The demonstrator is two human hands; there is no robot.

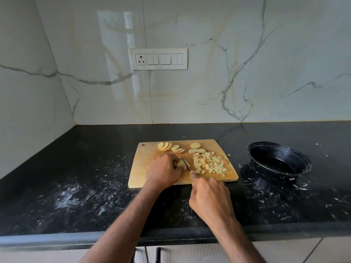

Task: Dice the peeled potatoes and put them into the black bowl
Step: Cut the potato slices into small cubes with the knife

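Note:
A wooden cutting board (144, 175) lies on the black counter. My left hand (164, 170) holds a stack of potato slices (180, 163) down on the board, fingers curled over it. My right hand (208, 194) grips a knife (187, 165), whose blade cuts into that stack; the handle is hidden in my fist. A pile of diced potato (209, 163) sits on the board's right half. Fanned potato slices (170, 147) and two more slices (195, 148) lie along the far edge. The black bowl (279, 160) stands to the right of the board, tilted, with nothing in it.
One stray potato bit (228, 155) lies on the black speckled counter (85, 186) beside the board. A marble wall with a switch panel (159, 59) rises behind. The counter's front edge runs just below my forearms.

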